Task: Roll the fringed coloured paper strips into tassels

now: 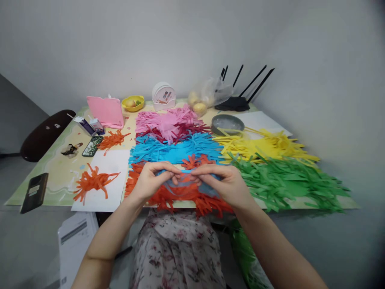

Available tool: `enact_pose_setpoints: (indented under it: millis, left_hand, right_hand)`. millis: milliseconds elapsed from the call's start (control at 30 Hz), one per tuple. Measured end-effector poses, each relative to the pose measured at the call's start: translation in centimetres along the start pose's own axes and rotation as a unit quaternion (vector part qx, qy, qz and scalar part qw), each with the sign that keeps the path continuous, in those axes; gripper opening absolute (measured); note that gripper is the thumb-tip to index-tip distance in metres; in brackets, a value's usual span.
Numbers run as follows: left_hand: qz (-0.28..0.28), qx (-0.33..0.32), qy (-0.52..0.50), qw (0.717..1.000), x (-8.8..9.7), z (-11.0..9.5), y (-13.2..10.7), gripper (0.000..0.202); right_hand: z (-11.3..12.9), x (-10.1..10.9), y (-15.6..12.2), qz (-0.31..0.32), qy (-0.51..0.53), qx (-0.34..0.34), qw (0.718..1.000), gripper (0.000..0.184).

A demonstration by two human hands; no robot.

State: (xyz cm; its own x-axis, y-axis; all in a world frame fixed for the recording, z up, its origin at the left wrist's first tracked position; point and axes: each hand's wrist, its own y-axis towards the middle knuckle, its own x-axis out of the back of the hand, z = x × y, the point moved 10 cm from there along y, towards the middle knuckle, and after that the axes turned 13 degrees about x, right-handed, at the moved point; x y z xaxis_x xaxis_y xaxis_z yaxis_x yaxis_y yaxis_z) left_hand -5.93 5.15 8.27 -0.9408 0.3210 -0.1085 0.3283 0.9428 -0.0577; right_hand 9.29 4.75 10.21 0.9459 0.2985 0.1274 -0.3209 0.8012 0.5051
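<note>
My left hand (159, 178) and my right hand (221, 180) meet over the front of the table, each closed in a pinch. Between the fingertips stretches a narrow blue paper strip (186, 171). Blurred blue streaks show below and beside the fingers, seemingly its loose fringe. Under my hands lies a pile of orange fringed paper (174, 198), partly hidden by them. Just beyond is a blue fringed pile (177, 152), with dark red fringe (150, 133) and pink fringe (164, 120) farther back.
Yellow fringe (258, 146) and green fringe (288, 184) cover the right side. Orange tassels (93, 182) lie at left by a white sheet (117, 172) and phone (34, 192). A grey bowl (227, 124), black router (233, 104) and pink tablet case (106, 111) stand behind.
</note>
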Motion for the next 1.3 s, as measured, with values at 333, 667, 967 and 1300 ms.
enact_pose_setpoints:
  millis: [333, 667, 967, 1300]
  left_hand:
    - [0.036, -0.087, 0.256, 0.962, -1.0, -3.7, -2.1, 0.014]
    - [0.012, -0.206, 0.530, 0.823, -3.4, -3.3, -1.8, 0.014]
    - [-0.101, -0.462, 0.594, 0.650, -4.5, -5.0, -6.2, 0.021]
    - [-0.222, -0.289, 0.347, 0.864, -2.3, -2.6, -2.6, 0.015]
  right_hand:
    - [3.4, -1.1, -0.3, 0.063, -0.146, 0.157, 0.975, 0.026]
    - [3.3, -2.1, -0.6, 0.195, -0.156, 0.104, 0.963, 0.026]
    - [-4.4, -5.1, -1.9, 0.166, 0.183, -0.189, 0.950, 0.034]
    - [-3.1, -3.6, -1.0, 0.015, 0.220, -0.125, 0.967, 0.018]
